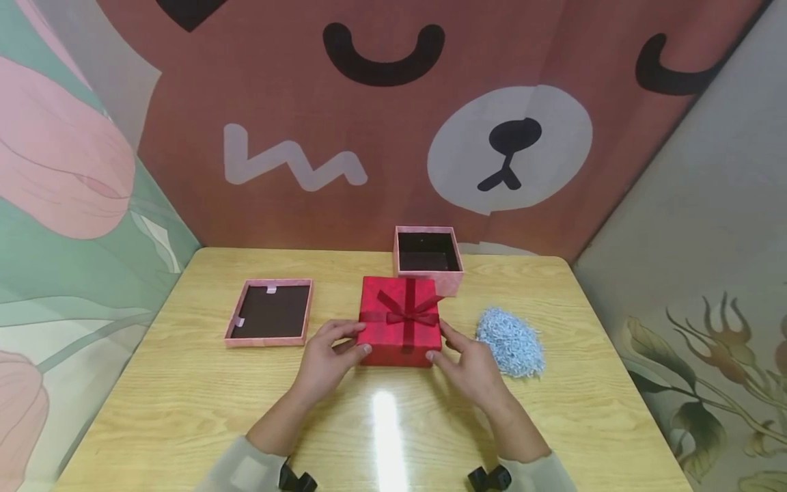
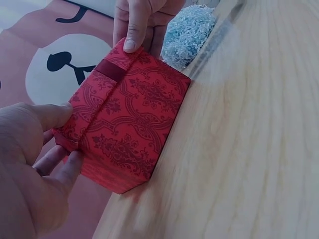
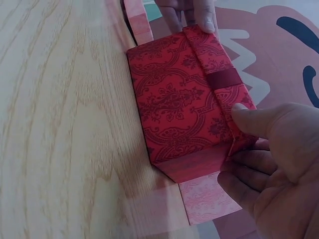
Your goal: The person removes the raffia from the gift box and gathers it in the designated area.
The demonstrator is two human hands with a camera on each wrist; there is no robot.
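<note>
A red patterned gift box (image 1: 393, 357) stands on the table in front of me, its lid (image 1: 378, 294) in place. Dark red ribbon (image 1: 408, 316) crosses the lid and ends in a bow. At the lid's left side, my left hand (image 1: 324, 359) holds its edge, thumb near the front corner and fingers along the side. My right hand (image 1: 476, 372) grips the opposite edge the same way. In the left wrist view, the left thumb and fingertips (image 2: 74, 162) touch the lid's rim. The right thumb (image 3: 244, 117) presses on the rim in the right wrist view.
Behind the red box stands an open pink box (image 1: 451, 283) with a dark interior. A pink lid (image 1: 267, 342) lies upturned on the left of the table (image 1: 246, 383). Blue shredded paper (image 1: 510, 342) is heaped beside my right hand. A printed wall (image 1: 295, 219) rises behind the table.
</note>
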